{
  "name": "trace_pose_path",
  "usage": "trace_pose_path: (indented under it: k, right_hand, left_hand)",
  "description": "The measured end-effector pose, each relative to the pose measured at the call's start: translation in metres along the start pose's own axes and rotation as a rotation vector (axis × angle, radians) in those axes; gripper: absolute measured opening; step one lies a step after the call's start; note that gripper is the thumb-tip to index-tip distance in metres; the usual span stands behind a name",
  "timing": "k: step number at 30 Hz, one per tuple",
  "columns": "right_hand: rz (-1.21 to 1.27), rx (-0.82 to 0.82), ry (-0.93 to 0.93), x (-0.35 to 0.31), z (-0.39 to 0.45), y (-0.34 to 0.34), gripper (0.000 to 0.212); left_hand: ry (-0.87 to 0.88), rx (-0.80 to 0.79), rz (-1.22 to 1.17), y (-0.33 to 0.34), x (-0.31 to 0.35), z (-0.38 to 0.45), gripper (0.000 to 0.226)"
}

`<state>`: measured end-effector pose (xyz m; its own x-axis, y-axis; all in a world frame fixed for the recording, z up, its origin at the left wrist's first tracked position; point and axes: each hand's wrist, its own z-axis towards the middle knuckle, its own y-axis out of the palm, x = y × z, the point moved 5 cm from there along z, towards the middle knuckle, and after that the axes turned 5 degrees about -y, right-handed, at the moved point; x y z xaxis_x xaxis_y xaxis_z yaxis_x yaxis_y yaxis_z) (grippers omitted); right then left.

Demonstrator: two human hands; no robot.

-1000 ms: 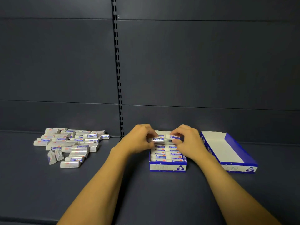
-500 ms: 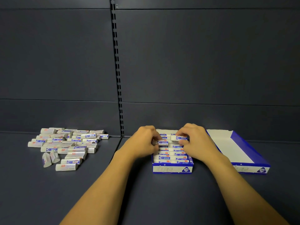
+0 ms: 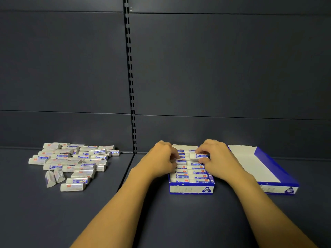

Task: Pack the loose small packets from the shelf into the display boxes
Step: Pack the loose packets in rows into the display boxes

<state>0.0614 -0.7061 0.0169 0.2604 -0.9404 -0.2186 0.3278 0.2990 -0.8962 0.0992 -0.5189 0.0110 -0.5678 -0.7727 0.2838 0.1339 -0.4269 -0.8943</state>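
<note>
A blue and white display box [image 3: 191,189] stands on the dark shelf in the middle, holding two columns of small white packets. Over its far half, my left hand [image 3: 161,159] pinches a packet [image 3: 180,160] in the left column. My right hand [image 3: 217,155] pinches another packet [image 3: 198,156] in the right column, held slightly above the rows. A second display box [image 3: 258,163] lies to the right with nothing in it. A heap of loose packets [image 3: 71,161] lies on the shelf at the left.
The dark back wall of the shelf rises right behind the boxes, with a slotted upright [image 3: 131,86] between the two panels. A seam in the shelf floor [image 3: 128,169] runs forward from the upright, between the heap and the boxes.
Both hands have stayed over the far half of the filled box, shifting their packets slightly within the columns. The camera has drifted a little; the heap and boxes have not moved.
</note>
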Motion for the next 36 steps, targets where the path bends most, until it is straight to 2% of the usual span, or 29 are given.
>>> trace_pose_path:
  k: [6,15,26,32,36]
  right_hand:
    - [-0.027,-0.035,-0.024,-0.010,0.002,0.005,0.036]
    - [-0.074,-0.062,0.041,-0.005,0.007,0.017,0.033]
    - [-0.141,-0.129,-0.003,-0.008,0.011,0.019,0.033]
    - [-0.038,-0.068,-0.023,-0.009,0.007,0.014,0.039]
    - [0.121,0.035,-0.024,-0.011,0.002,0.005,0.028]
  left_hand:
    - [-0.014,0.020,-0.011,0.001,-0.001,0.000,0.026]
    - [-0.032,0.027,-0.047,0.001,-0.003,-0.001,0.026]
    - [-0.023,0.046,-0.058,0.005,-0.006,0.001,0.026]
    - [-0.016,0.055,-0.063,0.005,-0.008,-0.001,0.027]
    - [-0.060,0.114,-0.132,-0.004,-0.006,-0.007,0.023]
